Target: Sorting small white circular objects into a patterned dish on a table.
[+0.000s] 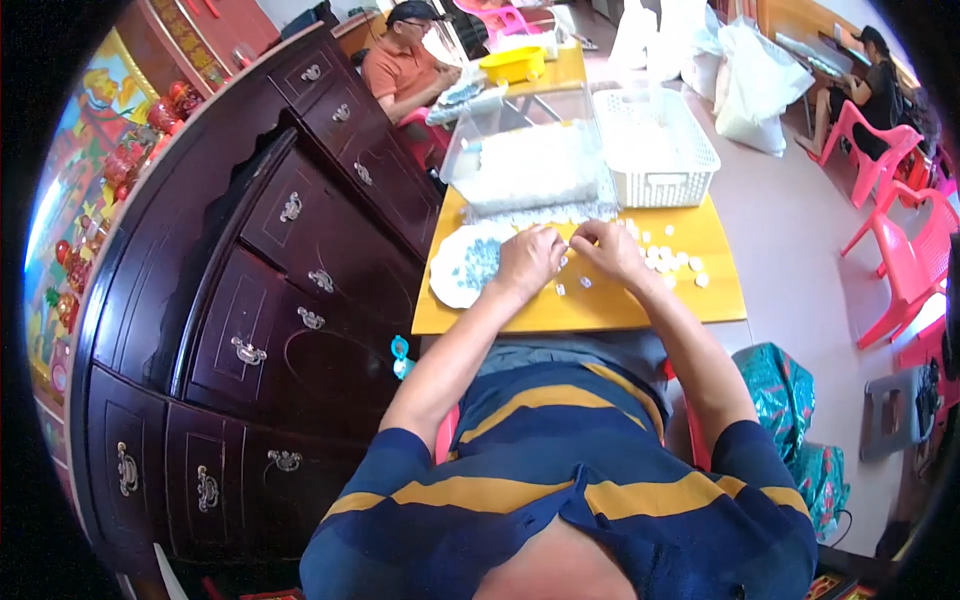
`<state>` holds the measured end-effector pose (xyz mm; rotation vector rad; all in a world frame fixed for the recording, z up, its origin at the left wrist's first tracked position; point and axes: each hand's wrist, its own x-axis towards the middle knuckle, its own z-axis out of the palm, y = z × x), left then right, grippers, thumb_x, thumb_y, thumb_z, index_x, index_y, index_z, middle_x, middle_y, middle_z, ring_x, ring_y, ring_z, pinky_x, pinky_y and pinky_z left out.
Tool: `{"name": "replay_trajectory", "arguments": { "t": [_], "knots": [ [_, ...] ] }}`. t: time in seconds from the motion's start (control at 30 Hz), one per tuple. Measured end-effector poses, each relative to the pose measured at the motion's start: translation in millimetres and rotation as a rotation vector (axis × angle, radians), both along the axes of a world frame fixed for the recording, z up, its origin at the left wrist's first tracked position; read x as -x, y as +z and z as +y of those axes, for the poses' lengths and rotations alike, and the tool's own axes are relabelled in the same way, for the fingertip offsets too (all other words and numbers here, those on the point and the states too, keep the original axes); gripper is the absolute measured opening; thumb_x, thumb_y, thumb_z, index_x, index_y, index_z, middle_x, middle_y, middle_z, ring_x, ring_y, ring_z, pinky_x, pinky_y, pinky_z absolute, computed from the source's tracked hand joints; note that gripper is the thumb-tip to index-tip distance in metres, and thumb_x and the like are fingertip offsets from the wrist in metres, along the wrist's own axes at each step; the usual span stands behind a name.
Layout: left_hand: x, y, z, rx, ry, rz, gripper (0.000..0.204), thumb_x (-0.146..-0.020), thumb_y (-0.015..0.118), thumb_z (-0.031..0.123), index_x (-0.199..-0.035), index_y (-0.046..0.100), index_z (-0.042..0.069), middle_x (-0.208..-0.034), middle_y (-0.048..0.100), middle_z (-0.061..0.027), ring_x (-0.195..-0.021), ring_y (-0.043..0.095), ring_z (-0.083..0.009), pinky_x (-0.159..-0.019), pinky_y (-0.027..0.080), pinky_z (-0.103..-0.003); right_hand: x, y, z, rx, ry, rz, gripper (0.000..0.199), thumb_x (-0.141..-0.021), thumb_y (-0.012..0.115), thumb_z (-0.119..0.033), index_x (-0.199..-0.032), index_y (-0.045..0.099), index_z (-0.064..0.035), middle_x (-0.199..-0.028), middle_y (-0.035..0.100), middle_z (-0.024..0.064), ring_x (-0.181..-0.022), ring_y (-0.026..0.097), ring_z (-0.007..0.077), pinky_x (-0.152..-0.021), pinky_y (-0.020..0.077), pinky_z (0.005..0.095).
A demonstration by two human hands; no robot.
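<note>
At the far side of the yellow table (480, 320), my left hand (530, 260) and my right hand (612, 252) almost meet. Both sets of fingers are closed in a pinch; whatever small piece sits between them is too small to name. A white scalloped plate (442, 270) holding many small pale-blue pieces (478, 262) lies beside my left hand. To the right of my right hand, several round white pieces (682, 258) are scattered on the tabletop. A few tiny clear-looking bits (586, 283) rest between my forearms.
Beyond my hands stand a clear plastic tub (465, 160) of white pieces and a white slotted basket (668, 190). A dark wooden cabinet (300, 250) runs along the left. Further off are a yellow basin (512, 65), a seated person (400, 70), white sacks (750, 90) and pink chairs (905, 250).
</note>
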<state>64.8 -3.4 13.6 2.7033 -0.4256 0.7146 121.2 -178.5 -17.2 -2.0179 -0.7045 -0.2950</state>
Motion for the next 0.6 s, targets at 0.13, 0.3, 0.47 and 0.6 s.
{"name": "replay_trajectory", "arguments": {
  "t": [0.13, 0.3, 0.47, 0.6],
  "knots": [
    [8.7, 9.5, 3.0, 0.036, -0.004, -0.087, 0.014, -0.086, 0.066, 0.020, -0.080, 0.063, 0.008, -0.081, 0.067, -0.0109, -0.076, 0.067, -0.0328, -0.065, 0.053, -0.045, 6.9, 16.5, 4.3, -0.136, 0.203, 0.429, 0.028, -0.092, 0.062, -0.030, -0.091, 0.071, -0.0032, -0.078, 0.072, 0.0082, -0.062, 0.067, 0.0176, -0.057, 0.0527, 0.0315],
    [3.9, -2.4, -1.3, 0.047, -0.021, -0.080, 0.016, -0.086, 0.064, 0.019, -0.080, 0.059, 0.006, -0.080, 0.065, -0.0138, -0.077, 0.066, -0.0346, -0.066, 0.053, -0.046, -0.2, 4.4, 3.5, -0.286, 0.252, 0.595, 0.024, -0.093, 0.061, -0.025, -0.084, 0.067, -0.0027, -0.077, 0.070, 0.0034, -0.059, 0.063, 0.0101, -0.051, 0.0487, 0.0253],
    [-5.6, -25.9, -5.4, 0.041, 0.017, -0.089, 0.013, -0.085, 0.066, 0.019, -0.082, 0.063, 0.007, -0.080, 0.065, -0.0118, -0.076, 0.066, -0.0329, -0.067, 0.053, -0.044, -11.5, -11.6, 4.9, -0.155, 0.197, 0.524, 0.015, -0.094, 0.062, -0.018, -0.088, 0.064, -0.0044, -0.074, 0.066, 0.0024, -0.060, 0.061, 0.0084, -0.053, 0.0473, 0.0230],
    [-2.7, -26.1, -8.4, 0.069, 0.018, -0.081, 0.015, -0.086, 0.066, 0.020, -0.082, 0.062, 0.006, -0.081, 0.065, -0.0131, -0.077, 0.066, -0.0337, -0.067, 0.053, -0.045, -12.9, -13.4, 4.6, -0.139, 0.160, 0.518, 0.016, -0.093, 0.063, -0.017, -0.086, 0.064, -0.0030, -0.069, 0.063, 0.0018, -0.059, 0.060, 0.0086, -0.053, 0.0478, 0.0238]
  ]
}}
